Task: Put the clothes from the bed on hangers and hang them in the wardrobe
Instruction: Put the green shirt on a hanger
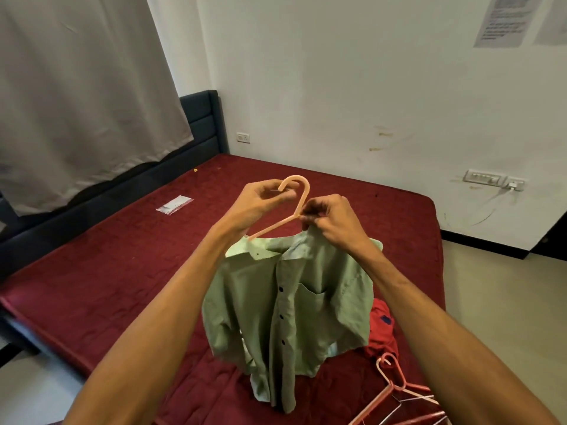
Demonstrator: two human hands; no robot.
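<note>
A light green button shirt (294, 308) hangs in the air over the bed, lifted by a pink plastic hanger (299, 191) whose arm runs into the collar. My left hand (264, 200) grips the hanger's hook. My right hand (328, 219) pinches the shirt collar at the hanger's neck. The shirt's lower hem touches the dark red bedspread (122, 271). The hanger's right arm is hidden inside the shirt.
A red garment (382, 332) lies on the bed at the right behind the shirt. Several pink hangers (395, 391) lie at the bed's near right corner. A small clear packet (175, 204) rests further back. A grey curtain (79, 96) hangs left; the white wall carries sockets (481, 178).
</note>
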